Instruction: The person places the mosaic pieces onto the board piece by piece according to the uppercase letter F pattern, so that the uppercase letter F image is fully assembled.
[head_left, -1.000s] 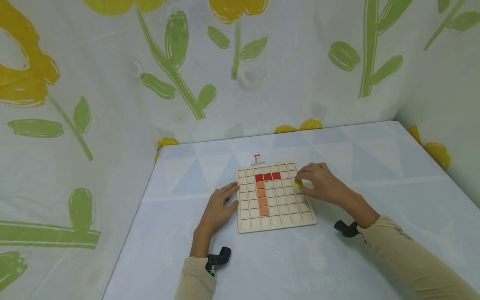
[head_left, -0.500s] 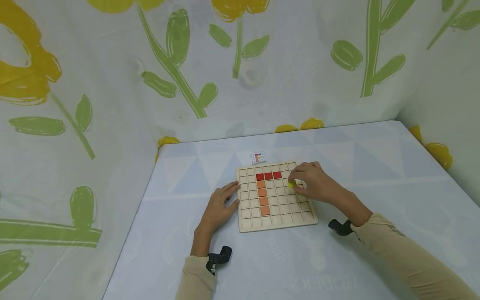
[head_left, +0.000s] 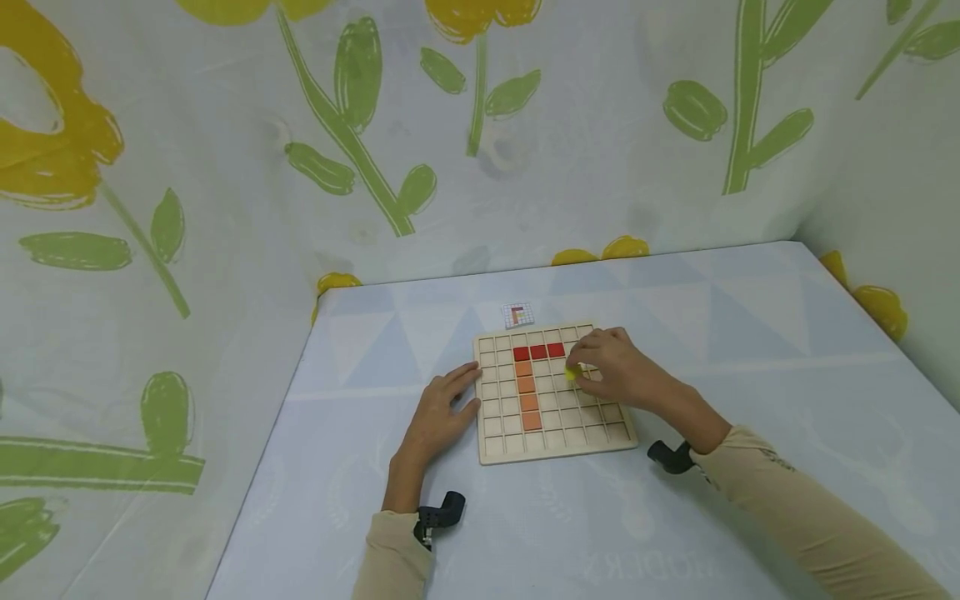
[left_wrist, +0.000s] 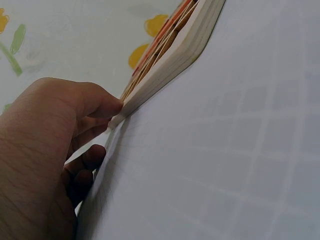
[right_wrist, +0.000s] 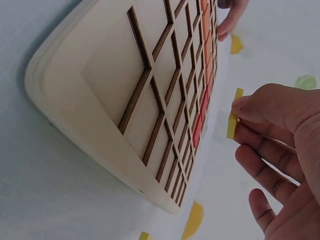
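A wooden grid board [head_left: 555, 429] lies on the table, with three red tiles [head_left: 537, 352] in a row and a column of several orange tiles [head_left: 528, 384] below the leftmost one. Over the right half of the board, my right hand [head_left: 617, 367] pinches a small yellow tile [right_wrist: 233, 120] between thumb and index finger, its other fingers spread apart in the right wrist view. My left hand [head_left: 438, 412] rests at the board's left edge, thumb and fingertips touching the side [left_wrist: 165, 75], fingers relaxed.
Just behind the board lies a small pattern card [head_left: 518, 315] with a coloured grid figure. Another yellow piece [right_wrist: 144, 236] shows at the bottom of the right wrist view. A flower-printed cloth [head_left: 585, 150] hangs behind the table [head_left: 360, 358].
My right hand has moved left with the yellow tile, from the board's right edge to over its grid near the red row. The left hand stays in place.
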